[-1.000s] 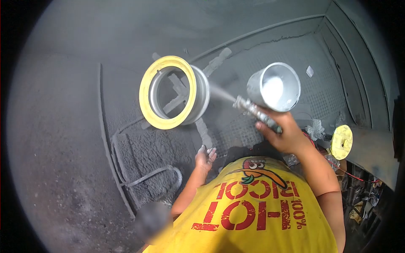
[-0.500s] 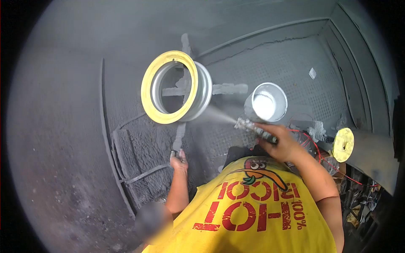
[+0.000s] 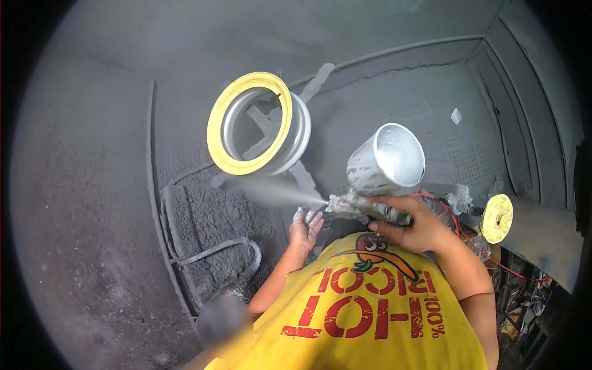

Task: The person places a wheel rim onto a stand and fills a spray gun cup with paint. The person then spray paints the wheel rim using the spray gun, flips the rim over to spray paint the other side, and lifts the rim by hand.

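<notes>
In the head view my right hand (image 3: 410, 225) is wrapped round a spray gun (image 3: 361, 206), whose open cup (image 3: 364, 169) holds pale liquid. A pale mist leaves the nozzle towards the left, passing below the wheel rim. The wheel rim (image 3: 219, 132), yellow on its front edge and silver on its barrel, rests tilted over a grey, crusted cross-shaped stand (image 3: 304, 177). My left hand (image 3: 305, 227) is beside the near end of one stand arm, palm up with its fingers apart and nothing in it.
A yellow disc (image 3: 497, 219) stands at the right beside a red hose (image 3: 453, 219). A bent grey tube (image 3: 222, 251) lies at the lower left. A small white piece (image 3: 456, 116) is on the grey floor. Booth walls (image 3: 524, 111) rise at the right.
The stand has turned beneath the rim. My left hand left the stand arm and moved right, opening. The spray gun came nearer my body and left, and its mist now passes lower.
</notes>
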